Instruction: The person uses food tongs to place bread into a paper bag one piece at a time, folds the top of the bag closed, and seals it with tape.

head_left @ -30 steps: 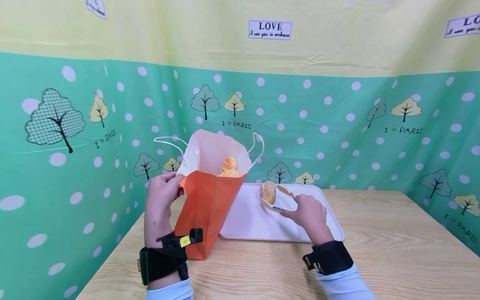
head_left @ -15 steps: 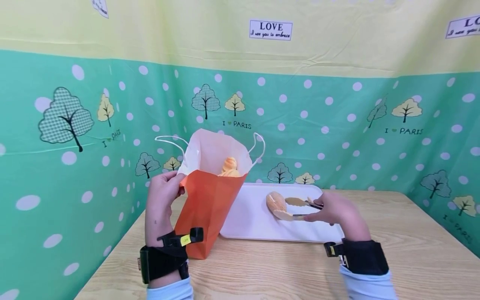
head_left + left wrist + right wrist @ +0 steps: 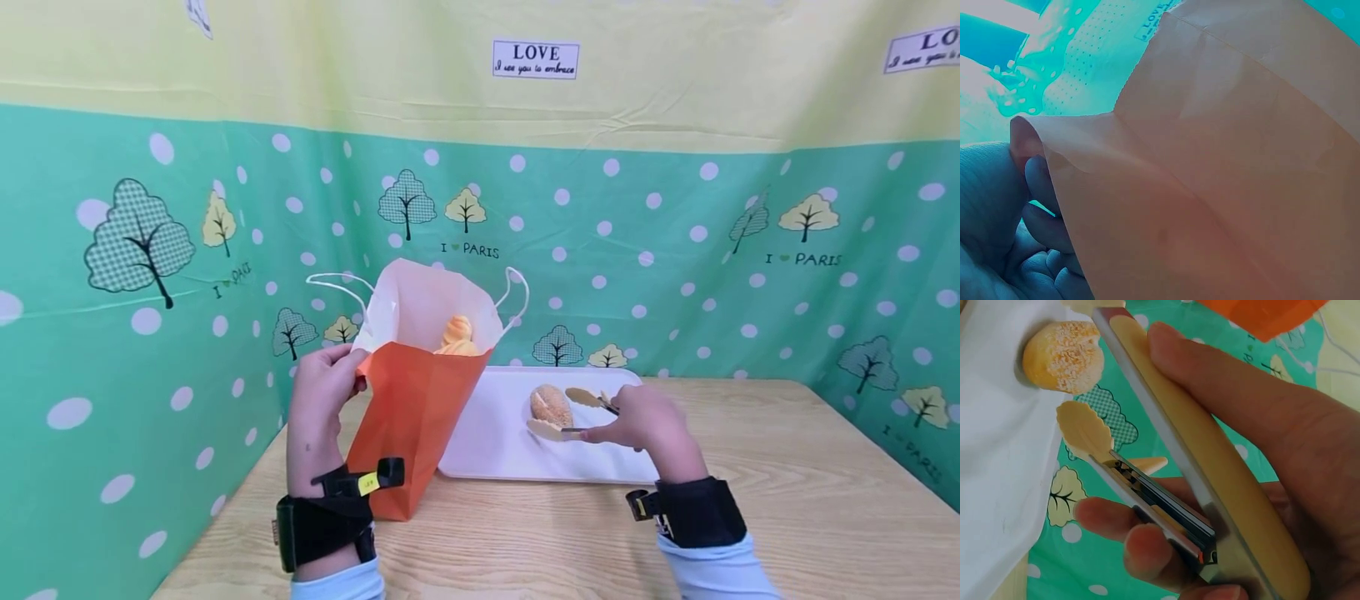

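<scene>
My left hand (image 3: 324, 392) pinches the near left top edge of an orange paper bag (image 3: 408, 417), which leans to the right with its mouth open. Inside the white-lined mouth a swirled, orange-yellow bread (image 3: 457, 335) shows. My right hand (image 3: 645, 421) grips a pair of tongs (image 3: 1191, 469) with beige scalloped tips and metal arms. The tong tips are spread on either side of a crumb-topped bread roll (image 3: 551, 406) on the white tray (image 3: 487, 450). In the right wrist view, the roll (image 3: 1063, 357) lies beyond the parted tips.
White cord handles (image 3: 517, 292) stick up from the bag's sides. The tray stands on a wooden table (image 3: 787, 475), partly behind the bag. A green and yellow printed cloth (image 3: 637, 217) hangs behind and at both sides.
The right hand and tongs first moved right and toward me, then slightly back left. The roll now lies a little nearer and turned on the tray. The left hand and bag stay put.
</scene>
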Motion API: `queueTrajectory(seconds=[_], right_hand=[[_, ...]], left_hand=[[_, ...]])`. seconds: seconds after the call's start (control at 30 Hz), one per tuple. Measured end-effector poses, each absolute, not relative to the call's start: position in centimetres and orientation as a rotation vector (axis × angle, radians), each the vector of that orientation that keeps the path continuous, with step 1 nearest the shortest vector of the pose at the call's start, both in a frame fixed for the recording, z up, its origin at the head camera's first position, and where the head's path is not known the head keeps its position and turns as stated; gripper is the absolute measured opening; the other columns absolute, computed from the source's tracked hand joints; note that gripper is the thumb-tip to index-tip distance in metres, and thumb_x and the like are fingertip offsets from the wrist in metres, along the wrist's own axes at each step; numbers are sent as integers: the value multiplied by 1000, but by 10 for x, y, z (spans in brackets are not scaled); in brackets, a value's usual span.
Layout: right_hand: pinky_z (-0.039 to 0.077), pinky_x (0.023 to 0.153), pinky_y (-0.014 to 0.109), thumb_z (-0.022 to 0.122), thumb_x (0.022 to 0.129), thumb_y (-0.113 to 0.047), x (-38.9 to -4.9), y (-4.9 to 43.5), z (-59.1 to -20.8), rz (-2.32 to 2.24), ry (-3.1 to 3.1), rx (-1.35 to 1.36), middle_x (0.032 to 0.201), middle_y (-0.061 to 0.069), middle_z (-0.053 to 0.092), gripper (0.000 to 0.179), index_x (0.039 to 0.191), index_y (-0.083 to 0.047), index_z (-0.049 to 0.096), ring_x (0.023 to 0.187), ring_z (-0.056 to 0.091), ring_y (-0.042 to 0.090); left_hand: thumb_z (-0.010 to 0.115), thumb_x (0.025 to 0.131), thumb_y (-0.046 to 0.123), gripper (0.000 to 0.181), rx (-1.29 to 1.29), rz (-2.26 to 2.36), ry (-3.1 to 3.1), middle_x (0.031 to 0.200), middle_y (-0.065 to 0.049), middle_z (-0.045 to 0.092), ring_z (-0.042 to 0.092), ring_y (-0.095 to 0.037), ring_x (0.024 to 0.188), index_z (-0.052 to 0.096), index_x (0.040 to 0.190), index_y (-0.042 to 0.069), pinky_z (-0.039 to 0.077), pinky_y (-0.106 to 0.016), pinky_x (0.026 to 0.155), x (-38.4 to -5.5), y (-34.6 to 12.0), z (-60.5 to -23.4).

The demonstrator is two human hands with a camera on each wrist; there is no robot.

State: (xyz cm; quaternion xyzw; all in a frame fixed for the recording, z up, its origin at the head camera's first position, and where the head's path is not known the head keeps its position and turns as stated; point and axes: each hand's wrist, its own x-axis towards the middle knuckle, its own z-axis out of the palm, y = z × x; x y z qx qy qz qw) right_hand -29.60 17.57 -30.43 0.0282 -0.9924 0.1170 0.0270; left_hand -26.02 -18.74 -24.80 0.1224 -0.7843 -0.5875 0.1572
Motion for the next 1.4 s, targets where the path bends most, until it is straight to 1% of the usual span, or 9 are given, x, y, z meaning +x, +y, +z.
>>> queueTrajectory(seconds=[0.23, 0.5, 0.57, 0.63, 0.7, 0.87, 1.0, 1.23, 1.4], right_hand=[[36, 46, 30, 72, 63, -59, -296, 172, -307, 337, -3044, 37, 56, 2, 57, 48, 67, -13, 61, 48, 52, 15], [34, 45, 29, 70, 67, -58, -295, 177, -299, 406, -2941, 114, 57, 1, 50, 47, 63, -12, 57, 52, 48, 17], [33, 45, 29, 69, 69, -57, -294, 178, -295, 437, -2884, 124, 58, 2, 44, 47, 69, -11, 60, 52, 46, 18], [32, 44, 30, 67, 70, -57, -291, 178, -289, 479, -2817, 123, 59, 2, 41, 49, 82, -10, 67, 52, 44, 19], [31, 43, 30, 66, 72, -57, -287, 177, -283, 507, -2723, 122, 58, 3, 40, 53, 91, -8, 69, 51, 43, 20], [32, 42, 32, 62, 74, -61, -278, 167, -269, 593, -2376, 72, 61, 7, 61, 66, 115, -9, 66, 50, 48, 21], [34, 44, 33, 67, 75, -53, -271, 151, -259, 769, -1961, 65, 68, 9, 67, 67, 128, -14, 57, 49, 51, 20], [37, 42, 17, 79, 70, -29, -252, 117, -250, 898, -1562, 289, 75, 9, 69, 63, 128, -17, 57, 45, 46, 7], [36, 38, 19, 79, 70, -27, -245, 95, -257, 872, -1619, 436, 75, 6, 66, 64, 128, -14, 57, 45, 43, 7]], left_hand=[[51, 89, 27, 33, 353, -1672, -2237, 55, 5, 51, 52, -15, 61, 66, 111, 8, 43, -30, 68, -258, -187, -248], [52, 89, 28, 34, 355, -1684, -2230, 56, 5, 51, 52, -16, 62, 65, 114, 9, 43, -30, 69, -258, -188, -248], [52, 89, 28, 35, 354, -1683, -2232, 57, 5, 51, 52, -16, 63, 65, 115, 9, 44, -30, 70, -258, -188, -248], [52, 89, 28, 35, 351, -1680, -2234, 57, 5, 51, 52, -16, 62, 65, 115, 9, 44, -30, 70, -259, -188, -249], [52, 89, 28, 35, 349, -1681, -2234, 57, 5, 51, 52, -16, 62, 65, 115, 9, 44, -30, 70, -259, -188, -249], [52, 89, 28, 35, 354, -1691, -2234, 59, 4, 52, 52, -16, 63, 65, 114, 8, 44, -31, 70, -260, -189, -249], [52, 89, 28, 34, 359, -1695, -2232, 58, 4, 51, 52, -16, 63, 65, 113, 7, 43, -31, 70, -260, -189, -249], [52, 89, 27, 33, 348, -1690, -2228, 56, 5, 50, 52, -17, 62, 66, 110, 6, 43, -31, 69, -260, -190, -249], [51, 90, 27, 33, 332, -1697, -2231, 55, 5, 50, 52, -17, 62, 66, 109, 5, 43, -30, 68, -259, -189, -249]])
